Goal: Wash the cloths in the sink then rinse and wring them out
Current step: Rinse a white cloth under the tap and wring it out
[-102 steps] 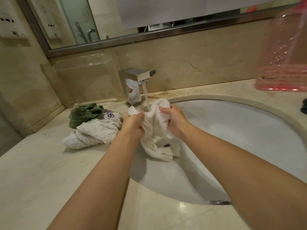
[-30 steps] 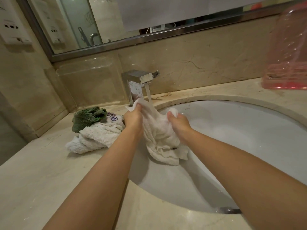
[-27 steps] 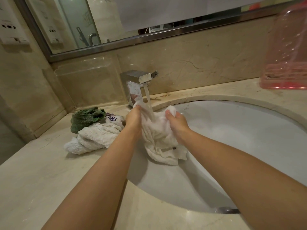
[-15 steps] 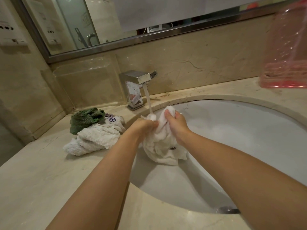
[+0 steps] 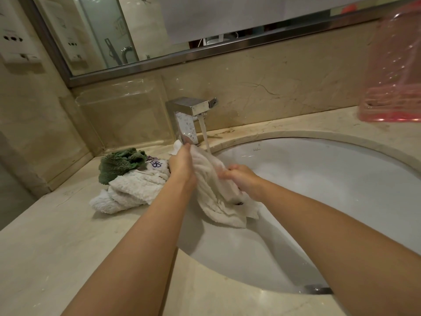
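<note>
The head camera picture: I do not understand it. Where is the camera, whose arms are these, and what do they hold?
The camera sits on a person's head and looks down, so the two bare arms belong to that person. No machine is involved. The left hand and right hand both grip one white cloth over the sink, under water running from the tap. On the counter, left of the sink, lie more cloths: a green cloth on top of white cloths. A pink plastic container appears at the right edge.

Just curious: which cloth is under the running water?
The white cloth that both hands grip over the sink; the green cloth and other white ones lie piled on the counter.
</note>
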{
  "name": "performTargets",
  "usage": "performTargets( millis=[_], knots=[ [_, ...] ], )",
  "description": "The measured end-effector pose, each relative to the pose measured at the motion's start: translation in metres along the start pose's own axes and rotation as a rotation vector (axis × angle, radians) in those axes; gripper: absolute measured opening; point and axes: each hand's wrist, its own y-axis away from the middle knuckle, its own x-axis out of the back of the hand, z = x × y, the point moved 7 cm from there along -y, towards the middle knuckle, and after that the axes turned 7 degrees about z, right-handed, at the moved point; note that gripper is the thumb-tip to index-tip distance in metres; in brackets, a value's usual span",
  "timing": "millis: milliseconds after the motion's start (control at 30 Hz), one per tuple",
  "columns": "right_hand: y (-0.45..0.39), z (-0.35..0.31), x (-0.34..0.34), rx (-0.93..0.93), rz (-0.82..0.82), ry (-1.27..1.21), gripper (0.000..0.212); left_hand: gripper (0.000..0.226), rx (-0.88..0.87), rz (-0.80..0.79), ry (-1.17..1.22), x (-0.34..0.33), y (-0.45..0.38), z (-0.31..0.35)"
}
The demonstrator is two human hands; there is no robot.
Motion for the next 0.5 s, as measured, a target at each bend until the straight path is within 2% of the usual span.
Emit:
performTargets(
  millis=[67, 133, 233, 333, 433, 500],
  knots=[
    [-0.004, 0.007, 0.001, -0.02, -0.021, 0.086, 0.041, 0.055, -0.041, 0.012, -0.032, 0.0, 0.006, 0.005],
    [-0.006, 0.01, 0.007, -0.024, 0.046, 0.141, 0.043, 0.053, -0.127, -0.044, -0.139, -0.004, 0.016, 0.008],
    [-0.009, 0.004, 0.022, 0.037, 0.205, 0.007, 0.033, 0.054, -0.24, -0.136, -0.495, -0.006, 0.029, 0.003],
    [-0.007, -0.002, 0.036, 0.084, 0.327, -0.147, 0.019, 0.056, -0.26, -0.206, -0.829, -0.009, 0.033, -0.008],
    [-0.005, -0.002, 0.043, 0.093, 0.413, -0.209, 0.022, 0.044, -0.301, -0.174, -0.864, -0.012, 0.033, -0.005],
    [-0.004, -0.001, 0.045, 0.081, 0.447, -0.214, 0.03, 0.044, -0.26, -0.149, -0.72, -0.014, 0.03, -0.003]
  ],
)
